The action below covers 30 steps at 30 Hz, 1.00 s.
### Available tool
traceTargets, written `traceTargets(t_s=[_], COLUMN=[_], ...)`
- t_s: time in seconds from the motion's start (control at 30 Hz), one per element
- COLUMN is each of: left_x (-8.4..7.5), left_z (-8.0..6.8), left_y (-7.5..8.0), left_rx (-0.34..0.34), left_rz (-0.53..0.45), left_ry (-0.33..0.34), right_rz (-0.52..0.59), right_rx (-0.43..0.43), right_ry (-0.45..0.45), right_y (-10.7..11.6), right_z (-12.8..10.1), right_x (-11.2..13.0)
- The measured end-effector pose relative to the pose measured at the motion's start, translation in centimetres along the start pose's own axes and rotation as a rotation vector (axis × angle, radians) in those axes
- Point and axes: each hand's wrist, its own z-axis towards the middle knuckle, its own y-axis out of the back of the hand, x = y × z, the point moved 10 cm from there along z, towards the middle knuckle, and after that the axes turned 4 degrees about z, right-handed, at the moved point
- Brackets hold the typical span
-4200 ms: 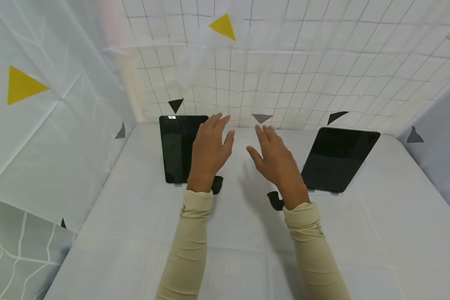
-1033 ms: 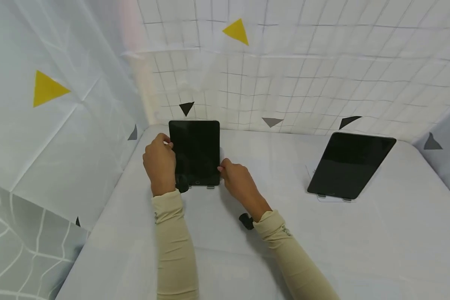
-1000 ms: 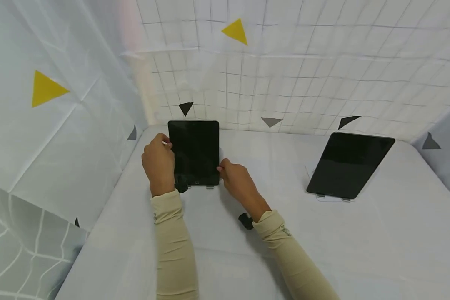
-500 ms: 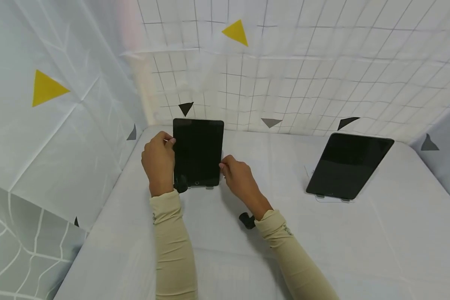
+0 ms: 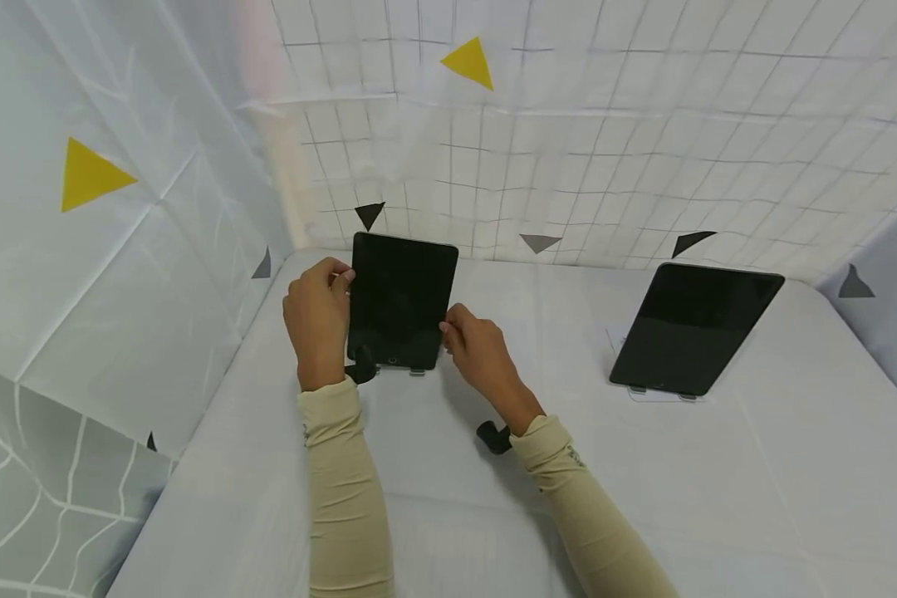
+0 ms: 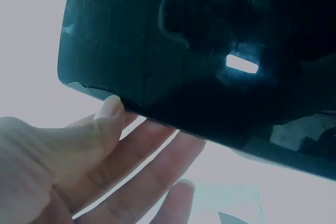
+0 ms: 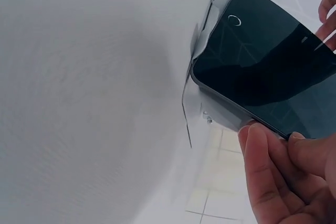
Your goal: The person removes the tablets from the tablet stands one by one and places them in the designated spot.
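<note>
A small black tablet [image 5: 402, 301] stands tilted at the back left of the white table [image 5: 448, 465], its lower edge at a clear stand [image 5: 417, 372]. My left hand [image 5: 327, 291] pinches its left edge near the top; in the left wrist view the thumb [image 6: 109, 109] lies on the dark tablet [image 6: 199, 51] with the fingers behind it. My right hand [image 5: 463, 336] grips the right edge lower down. In the right wrist view its fingertips [image 7: 262, 150] pinch the tablet [image 7: 268, 72] at a corner, above the clear stand [image 7: 207, 103].
A second, larger black tablet [image 5: 695, 328] leans on its own stand at the back right. White gridded sheets with yellow and black triangles [image 5: 467, 62] wall in the table on the left, back and right.
Both hands, earlier hovering open over the middle, now grip the left tablet's edges. Over the last second its top has tipped up and to the right.
</note>
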Motion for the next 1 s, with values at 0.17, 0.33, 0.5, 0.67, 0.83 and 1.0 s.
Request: traceTargets(t_s=[0.17,0.33,0.5,0.67,0.83,1.0], left_x=[-0.8,-1.2,-1.5,-2.5,-3.1,-3.4], left_z=[0.0,-0.1,-0.1,-0.2,-0.4,-0.4], left_y=[0.6,0.4,-0.1,-0.5,-1.8,-3.2], left_rx=[-0.033,-0.017,0.015,0.027,0.079,0.131], left_rz=[-0.024,-0.070,-0.119,-0.153,-0.194,-0.224], left_ry=[-0.039,-0.051,-0.051,-0.100,-0.105,-0.093], right_rz=[0.036,0.001,-0.011,-0.020,-0.044,-0.048], right_rx=[0.005,-0.003,-0.027,-0.023,0.025,0.093], right_ry=[0.027,0.026,0.029,0.020,-0.010,-0.089], right_y=[0.3,1.5,3.3,5.0,6.5,7.7], right_z=[0.1,0.0,0.0,0.2,0.1,-0.2], right_x=[0.5,0.8,1.2,1.0,0.6,0.3])
